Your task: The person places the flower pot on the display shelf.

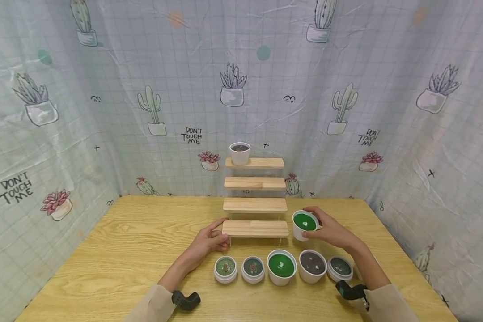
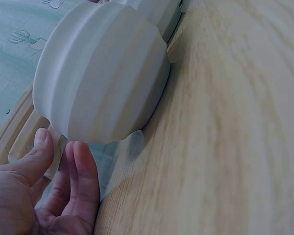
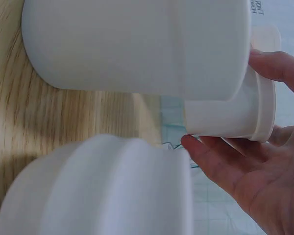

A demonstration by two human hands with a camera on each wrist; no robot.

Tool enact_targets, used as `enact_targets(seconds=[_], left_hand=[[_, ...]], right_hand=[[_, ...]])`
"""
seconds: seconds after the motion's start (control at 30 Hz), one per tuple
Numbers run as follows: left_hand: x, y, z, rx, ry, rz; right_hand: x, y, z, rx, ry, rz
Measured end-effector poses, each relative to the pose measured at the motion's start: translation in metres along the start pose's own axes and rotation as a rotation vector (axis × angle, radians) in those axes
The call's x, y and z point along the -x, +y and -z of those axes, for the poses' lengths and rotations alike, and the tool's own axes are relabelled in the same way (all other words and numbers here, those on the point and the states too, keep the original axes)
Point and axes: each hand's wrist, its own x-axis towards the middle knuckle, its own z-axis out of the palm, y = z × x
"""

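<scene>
My right hand grips a white pot with a green top just right of the wooden tiered stand's lowest shelf. In the right wrist view, the thumb and fingers of that hand lie on opposite sides of the white pot, whose lower part is hidden behind a nearer pot. The left hand pinches the left end of the lowest shelf. From the left wrist, its thumb and fingers show at the shelf edge, close beneath a ribbed white pot.
In front of the stand, a row holds a pot with green top, a brown-topped pot and low ribbed pots, including one with light-green fill. Another white pot stands on the top shelf's left end. Cactus-print curtain surrounds the wooden table.
</scene>
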Motion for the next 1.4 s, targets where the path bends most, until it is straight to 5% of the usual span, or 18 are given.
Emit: enact_targets(seconds=[1.4], left_hand=[[0.001,0.001,0.000,0.004,0.001,0.007]], right_hand=[[-0.004,-0.034,0.012,0.031,0.014,0.076]])
